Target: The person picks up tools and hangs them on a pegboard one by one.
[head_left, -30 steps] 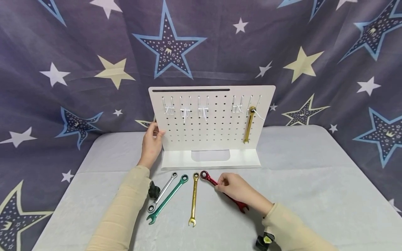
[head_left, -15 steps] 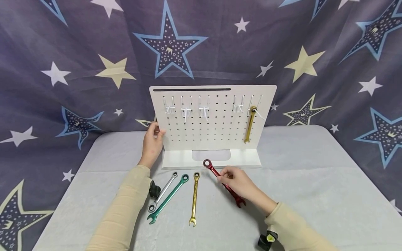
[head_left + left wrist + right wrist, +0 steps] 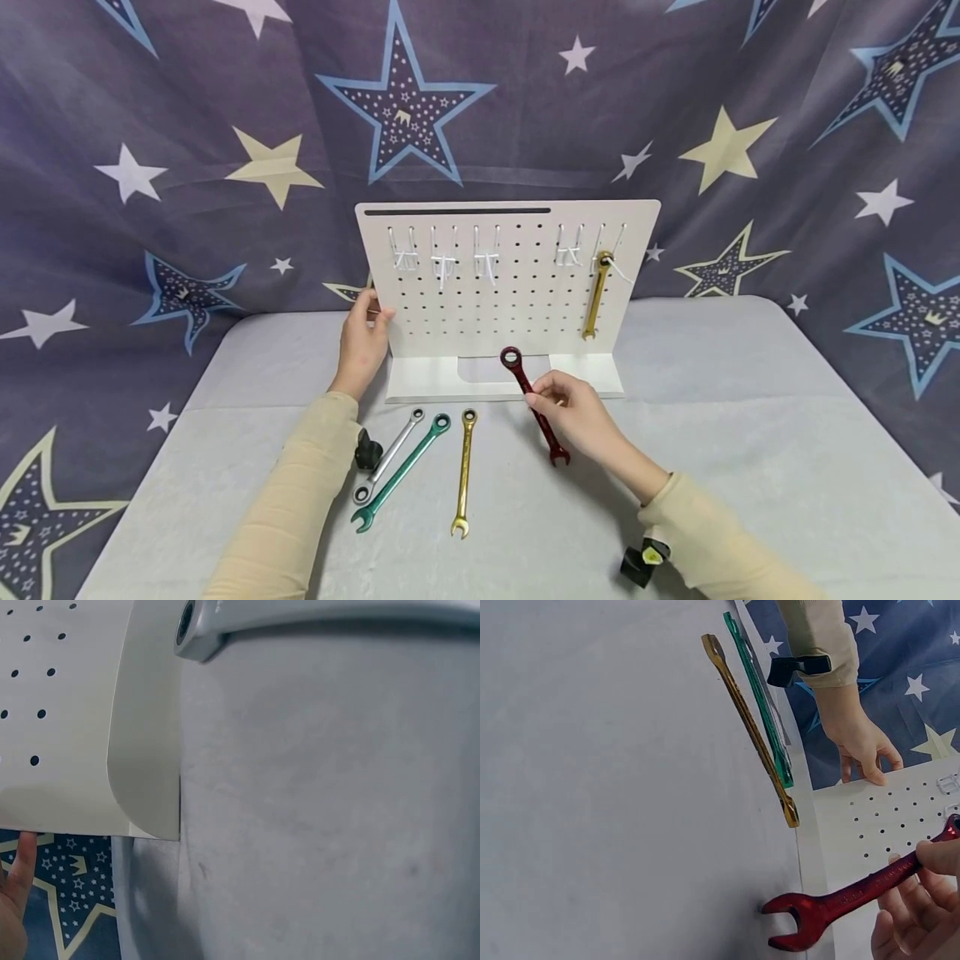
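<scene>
My right hand (image 3: 573,412) pinches a red combination wrench (image 3: 542,423) near its middle, ring end up, raised in front of the pegboard's base. In the right wrist view the open jaw of the red wrench (image 3: 847,898) points away from the fingers. With the thumb on the front and fingers behind, my left hand (image 3: 362,346) grips the left edge of the white pegboard (image 3: 487,312). Below it on the cloth lie a silver wrench (image 3: 388,457), a green wrench (image 3: 401,473) and a gold wrench (image 3: 465,475). Another gold wrench (image 3: 597,296) hangs on the rightmost hook.
Several white hooks (image 3: 444,265) stick out from the upper pegboard, with a gap in their row right of the middle. The board's base (image 3: 423,382) stands on a grey cloth-covered table (image 3: 750,450). A star-patterned curtain (image 3: 510,125) hangs close behind.
My right hand has lifted the red wrench off the cloth and moved it up and slightly right, turning it steeper. The left hand stays on the board's edge.
</scene>
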`<state>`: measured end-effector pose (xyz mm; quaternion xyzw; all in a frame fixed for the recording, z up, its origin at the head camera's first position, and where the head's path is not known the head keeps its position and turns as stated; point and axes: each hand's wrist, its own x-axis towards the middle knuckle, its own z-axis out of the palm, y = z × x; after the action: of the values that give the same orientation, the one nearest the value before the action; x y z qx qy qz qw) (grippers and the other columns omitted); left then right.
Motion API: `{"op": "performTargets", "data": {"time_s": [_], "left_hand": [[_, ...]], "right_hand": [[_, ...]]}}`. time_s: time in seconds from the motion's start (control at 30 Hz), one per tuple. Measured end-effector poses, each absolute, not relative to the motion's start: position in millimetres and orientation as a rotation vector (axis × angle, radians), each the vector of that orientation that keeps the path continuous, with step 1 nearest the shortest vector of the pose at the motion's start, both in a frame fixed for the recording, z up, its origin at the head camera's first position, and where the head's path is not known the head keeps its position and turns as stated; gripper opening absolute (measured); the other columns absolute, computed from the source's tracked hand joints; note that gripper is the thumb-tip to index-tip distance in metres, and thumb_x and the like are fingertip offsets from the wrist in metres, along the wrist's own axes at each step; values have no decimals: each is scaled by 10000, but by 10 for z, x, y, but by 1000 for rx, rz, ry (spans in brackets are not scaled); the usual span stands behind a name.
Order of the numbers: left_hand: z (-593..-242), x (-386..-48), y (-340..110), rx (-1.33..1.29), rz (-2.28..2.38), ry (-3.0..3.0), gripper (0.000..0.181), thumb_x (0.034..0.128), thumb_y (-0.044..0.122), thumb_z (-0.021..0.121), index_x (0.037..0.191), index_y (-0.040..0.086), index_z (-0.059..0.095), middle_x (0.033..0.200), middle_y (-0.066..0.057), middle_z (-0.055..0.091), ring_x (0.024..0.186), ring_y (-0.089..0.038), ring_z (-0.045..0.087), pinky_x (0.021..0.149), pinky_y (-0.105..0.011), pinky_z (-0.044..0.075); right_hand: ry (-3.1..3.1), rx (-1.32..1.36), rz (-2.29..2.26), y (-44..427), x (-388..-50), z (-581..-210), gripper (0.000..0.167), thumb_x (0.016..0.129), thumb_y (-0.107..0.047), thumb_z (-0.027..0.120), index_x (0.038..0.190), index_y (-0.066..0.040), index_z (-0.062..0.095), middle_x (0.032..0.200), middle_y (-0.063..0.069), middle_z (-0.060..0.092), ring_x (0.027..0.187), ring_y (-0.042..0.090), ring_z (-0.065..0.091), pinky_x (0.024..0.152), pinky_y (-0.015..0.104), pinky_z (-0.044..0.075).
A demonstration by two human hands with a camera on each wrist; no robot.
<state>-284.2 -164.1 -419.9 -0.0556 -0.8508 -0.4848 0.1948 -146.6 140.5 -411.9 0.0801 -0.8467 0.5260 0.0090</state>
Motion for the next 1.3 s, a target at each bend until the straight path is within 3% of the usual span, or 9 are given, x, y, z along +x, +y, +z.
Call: {"op": "performTargets", "data": {"time_s": [0.4,0.67,0.87,1.3], "left_hand": [[-4187,-2850,-1654,-164,-1357,-2380,191,966,127,619,1100,34,519,1075,-171,583,1039,-340,565,883,-449,446],[-4194,-2841,-1654,-161,-1352,-2388,190,970,136,616,1092,35,512,1082,-173,582,1049,-345,567,888,-463,450],[-4195,-2841,-1658,-174,-1360,-2380,192,965,132,623,1093,30,521,1082,-182,590,1042,-350,566,884,-463,451],[-4178,-2833,-1648,-154,-1364,-2396,205,968,141,621,1127,46,532,1088,-167,594,1044,-334,564,882,-460,447]], "right_hand": [[-2585,253,1622,1541,-1571,-3899,86,933,-92,685,947,-12,655,823,46,670,740,167,567,645,256,454],[-2542,230,1598,1715,-1670,-3710,135,949,-123,677,982,5,652,896,84,693,798,153,601,732,269,474],[-2511,182,1611,1826,-1706,-3577,179,955,-144,676,1007,23,635,916,89,686,786,123,593,704,228,470],[-2418,133,1701,1966,-1795,-3415,226,953,-162,681,1021,43,614,840,-91,653,767,45,584,665,230,501]]}}
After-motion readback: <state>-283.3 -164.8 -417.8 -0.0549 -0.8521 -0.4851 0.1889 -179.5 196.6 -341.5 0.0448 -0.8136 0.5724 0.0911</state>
